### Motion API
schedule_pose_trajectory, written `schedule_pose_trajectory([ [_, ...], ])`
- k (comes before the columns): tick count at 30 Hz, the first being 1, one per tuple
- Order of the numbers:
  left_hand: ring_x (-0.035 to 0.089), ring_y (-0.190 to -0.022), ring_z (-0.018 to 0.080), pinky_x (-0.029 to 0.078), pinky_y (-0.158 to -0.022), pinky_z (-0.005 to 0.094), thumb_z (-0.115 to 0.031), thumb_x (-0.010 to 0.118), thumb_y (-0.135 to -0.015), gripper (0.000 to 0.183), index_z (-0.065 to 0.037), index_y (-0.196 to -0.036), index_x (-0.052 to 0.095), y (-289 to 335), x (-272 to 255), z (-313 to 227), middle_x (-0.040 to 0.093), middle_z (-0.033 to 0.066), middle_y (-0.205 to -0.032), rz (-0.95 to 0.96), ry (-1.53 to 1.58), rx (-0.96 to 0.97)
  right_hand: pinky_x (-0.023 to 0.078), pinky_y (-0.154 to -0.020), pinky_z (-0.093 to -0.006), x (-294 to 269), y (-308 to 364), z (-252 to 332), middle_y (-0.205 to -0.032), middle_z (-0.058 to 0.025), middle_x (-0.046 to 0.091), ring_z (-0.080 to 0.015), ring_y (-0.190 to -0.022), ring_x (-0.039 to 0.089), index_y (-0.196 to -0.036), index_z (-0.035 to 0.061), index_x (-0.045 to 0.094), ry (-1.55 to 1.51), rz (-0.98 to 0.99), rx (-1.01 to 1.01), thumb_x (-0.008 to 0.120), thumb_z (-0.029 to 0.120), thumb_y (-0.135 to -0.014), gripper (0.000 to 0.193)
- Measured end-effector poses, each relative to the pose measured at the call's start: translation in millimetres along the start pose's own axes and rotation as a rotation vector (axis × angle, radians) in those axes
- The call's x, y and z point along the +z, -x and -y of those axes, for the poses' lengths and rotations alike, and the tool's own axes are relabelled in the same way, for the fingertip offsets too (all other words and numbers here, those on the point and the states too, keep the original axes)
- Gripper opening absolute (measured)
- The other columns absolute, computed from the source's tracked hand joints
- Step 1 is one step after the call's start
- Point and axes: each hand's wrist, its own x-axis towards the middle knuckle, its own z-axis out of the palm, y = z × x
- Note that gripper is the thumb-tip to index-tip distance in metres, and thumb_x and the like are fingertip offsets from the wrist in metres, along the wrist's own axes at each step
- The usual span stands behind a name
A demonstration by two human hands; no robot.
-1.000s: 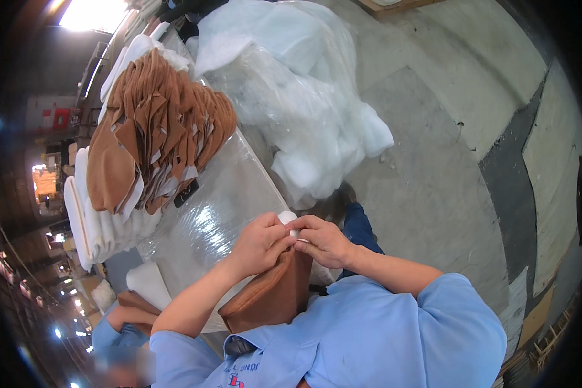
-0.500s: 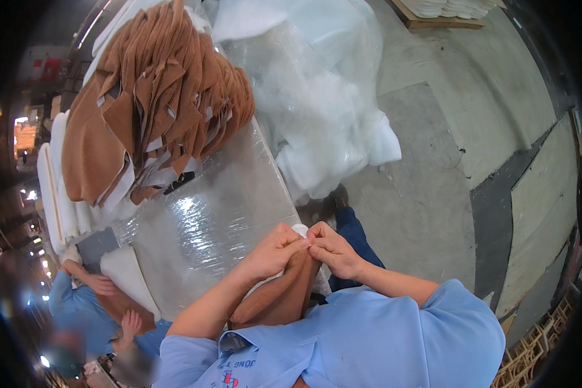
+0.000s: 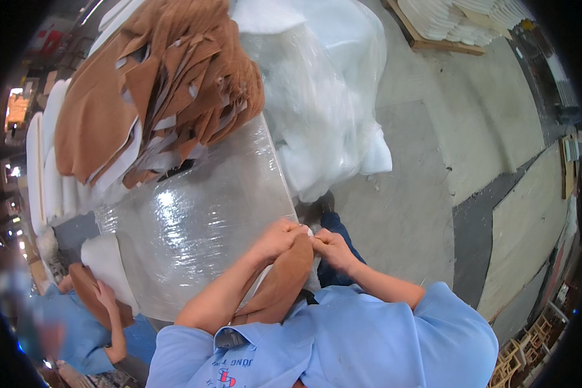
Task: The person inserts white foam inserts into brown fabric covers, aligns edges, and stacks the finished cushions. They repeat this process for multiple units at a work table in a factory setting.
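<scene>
Close to my body, my left hand (image 3: 282, 239) is closed on the upper end of a brown fabric cover (image 3: 279, 279) with a pale underside. My right hand (image 3: 334, 249) pinches the same end from the other side. The fingertips of both hands nearly meet there, around a small white bit (image 3: 310, 232) that shows between them. The rest of the cover hangs folded down toward my lap, partly behind my left forearm. What exactly lies between the fingertips is hidden.
A plastic-wrapped table (image 3: 200, 213) lies ahead on the left, bearing a heap of brown fabric pieces (image 3: 168, 90). Beside it stands a bulky plastic bag of white padding (image 3: 323, 110). A co-worker (image 3: 77, 323) at lower left handles another brown piece. Wooden frames (image 3: 530, 343) stand at lower right.
My view has shifted a little. Both hands stay together at the cover's end, the fingers now curled closer around it, and more of the brown cloth stands up between them.
</scene>
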Motion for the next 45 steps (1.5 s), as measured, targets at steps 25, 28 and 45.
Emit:
schedule_pose_trajectory([
  [25, 0.069, -0.101, 0.0469, 0.056, -0.087, 0.0542, -0.031, 0.069, -0.094, 0.033, -0.001, -0.099, 0.081, -32.3, 26.1, 25.5, 0.074, 0.0281, -0.109, -0.201, -0.390, 0.040, 0.055, -0.074, -0.0394, 33.4, -19.5, -36.0, -0.100, -0.0036, 0.068, -0.0169, -0.085, 0.065, -0.109, 0.0111, 0.068, -0.385, -0.128, 0.246, 0.053, 0.058, -0.109, 0.049],
  [28, 0.067, -0.086, 0.0381, 0.054, -0.079, 0.0480, -0.028, 0.065, -0.097, 0.029, 0.000, -0.092, 0.073, -4.4, 15.1, 71.4, 0.071, 0.0215, -0.091, -0.335, -0.148, 0.296, 0.057, -0.091, -0.0440, 39.5, -21.9, -10.7, -0.119, -0.0101, 0.067, -0.0246, -0.104, 0.066, -0.125, 0.0103, 0.063, -0.553, 0.042, 0.465, 0.048, 0.072, -0.104, 0.067],
  [45, 0.062, -0.085, 0.0215, 0.051, -0.076, 0.0342, -0.022, 0.068, -0.101, 0.016, -0.006, -0.105, 0.071, 251.0, 84.8, 182.3, 0.066, 0.0062, -0.097, -0.518, 0.058, 0.074, 0.053, -0.101, -0.0441, 49.5, 20.6, 24.6, -0.124, -0.0128, 0.067, -0.0281, -0.113, 0.065, -0.133, 0.0086, 0.062, -0.728, 0.174, 0.718, 0.051, 0.074, -0.101, 0.074],
])
